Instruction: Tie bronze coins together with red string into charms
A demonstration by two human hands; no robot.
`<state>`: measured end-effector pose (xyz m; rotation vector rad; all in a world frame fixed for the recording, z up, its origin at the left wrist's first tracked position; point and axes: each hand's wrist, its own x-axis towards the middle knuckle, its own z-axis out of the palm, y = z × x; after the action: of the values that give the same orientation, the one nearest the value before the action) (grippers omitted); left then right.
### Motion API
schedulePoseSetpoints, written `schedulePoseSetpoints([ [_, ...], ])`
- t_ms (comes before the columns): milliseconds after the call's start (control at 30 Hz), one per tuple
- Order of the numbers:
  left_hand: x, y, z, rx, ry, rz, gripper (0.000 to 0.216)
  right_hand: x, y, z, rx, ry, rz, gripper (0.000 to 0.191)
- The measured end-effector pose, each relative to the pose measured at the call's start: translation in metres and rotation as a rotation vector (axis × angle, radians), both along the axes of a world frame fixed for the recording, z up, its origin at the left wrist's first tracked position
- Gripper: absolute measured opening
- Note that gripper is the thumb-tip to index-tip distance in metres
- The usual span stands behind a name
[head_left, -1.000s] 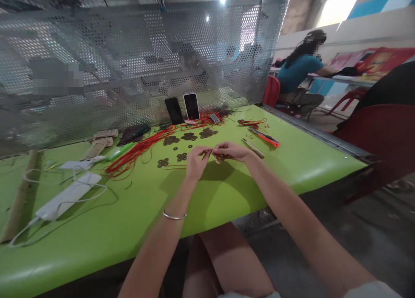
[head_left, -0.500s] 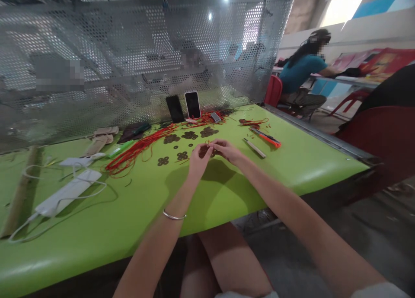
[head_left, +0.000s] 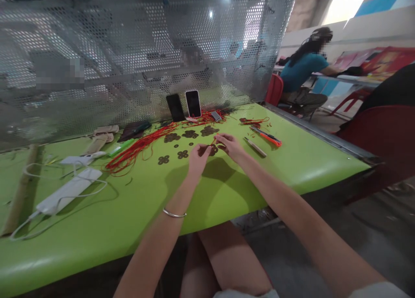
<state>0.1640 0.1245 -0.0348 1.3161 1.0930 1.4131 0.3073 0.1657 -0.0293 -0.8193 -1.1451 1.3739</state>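
Observation:
My left hand [head_left: 199, 157] is closed in a pinch at the lower end of a short red cord [head_left: 213, 141]. My right hand [head_left: 229, 144] pinches the upper end between thumb and forefinger, so the cord runs slantwise between the two. Dark round coins with holes [head_left: 213, 150] show just under the fingertips, partly hidden; whether they hang from the cord or lie on the table I cannot tell. To the left of my left hand lie two four-coin clusters, one nearer [head_left: 183, 154] and one farther [head_left: 164, 160]. Piles of coins [head_left: 189, 134] sit beyond my hands.
Long red cords [head_left: 142, 147] spread across the green table [head_left: 129, 229]. Right of my hands lie a pen-like tool [head_left: 255, 147] and an orange cutter [head_left: 270, 139]. Two phones lean at the back, the white-edged one [head_left: 193, 103] rightmost. A power strip [head_left: 69, 192] is left. A co-worker [head_left: 304, 69] sits beyond.
My right hand has drawn up and slightly right, away from the left, and the red cord now stretches between them. My left hand stays nearly in place.

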Motion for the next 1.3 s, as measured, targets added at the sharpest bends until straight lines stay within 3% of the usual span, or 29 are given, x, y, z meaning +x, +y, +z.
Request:
schedulePoseSetpoints([
  [333, 0.003, -0.006, 0.005, -0.105, -0.092, -0.072, 0.01, 0.013, 0.008, 0.001, -0.025, -0.063, -0.202, 0.04],
  [500, 0.0, -0.003, 0.003, -0.047, 0.019, 0.01, 0.012, 0.022, 0.015, -0.003, 0.005, -0.141, -0.469, 0.035],
  [567, -0.001, -0.002, 0.001, -0.026, 0.044, 0.022, 0.012, 0.021, 0.013, -0.001, 0.088, -0.172, -0.559, 0.034],
  [633, 0.0, -0.001, 0.0, -0.004, 0.065, 0.021, 0.01, 0.016, 0.007, 0.002, 0.23, -0.259, -0.479, 0.031],
  [700, 0.001, -0.001, 0.0, 0.024, 0.095, 0.011, 0.008, 0.009, 0.001, 0.004, 0.364, -0.395, -0.232, 0.027],
  [767, 0.001, -0.002, 0.0, 0.049, 0.129, 0.001, 0.007, 0.002, -0.005, 0.004, 0.414, -0.519, 0.029, 0.029],
  [833, 0.0, -0.002, 0.001, 0.068, 0.16, -0.002, 0.007, -0.003, -0.008, 0.003, 0.403, -0.605, 0.177, 0.033],
  [1133, -0.003, 0.003, -0.004, 0.086, 0.154, -0.003, 0.023, 0.005, -0.005, 0.006, 0.361, -0.586, 0.131, 0.033],
  [1300, -0.005, 0.004, -0.004, 0.047, 0.119, 0.044, 0.015, 0.008, -0.002, 0.005, 0.301, -0.554, 0.05, 0.034],
])
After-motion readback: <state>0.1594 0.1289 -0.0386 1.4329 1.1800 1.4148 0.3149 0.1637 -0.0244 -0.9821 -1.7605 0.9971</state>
